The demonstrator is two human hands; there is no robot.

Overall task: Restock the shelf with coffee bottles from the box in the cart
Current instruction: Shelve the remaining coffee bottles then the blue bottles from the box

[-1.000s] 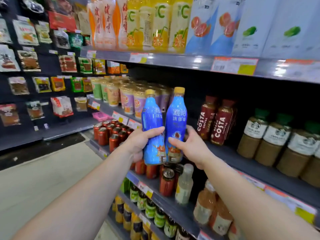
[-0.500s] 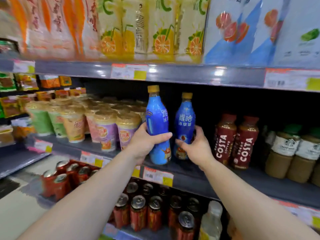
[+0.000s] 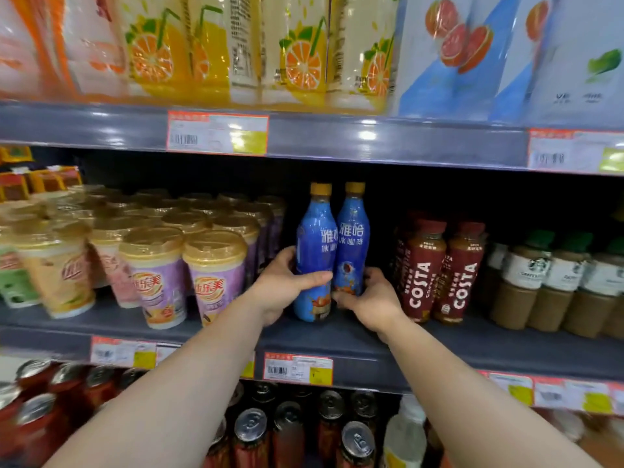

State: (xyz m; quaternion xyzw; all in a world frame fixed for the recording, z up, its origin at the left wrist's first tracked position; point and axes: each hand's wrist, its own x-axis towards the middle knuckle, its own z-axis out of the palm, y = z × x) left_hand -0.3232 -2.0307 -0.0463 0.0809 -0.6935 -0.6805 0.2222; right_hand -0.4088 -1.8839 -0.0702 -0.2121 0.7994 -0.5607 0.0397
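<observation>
Two bottle bases (image 3: 312,309) hidden, hands (image 3: 282,285) covering — blurred.

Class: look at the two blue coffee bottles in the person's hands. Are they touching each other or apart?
Touching. The head view shows the left blue bottle and the right blue bottle pressed side by side, no gap between their bodies.

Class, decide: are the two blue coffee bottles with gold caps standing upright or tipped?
Upright: both blue coffee bottles show gold caps straight above their bases, side by side on the grey shelf.
</observation>
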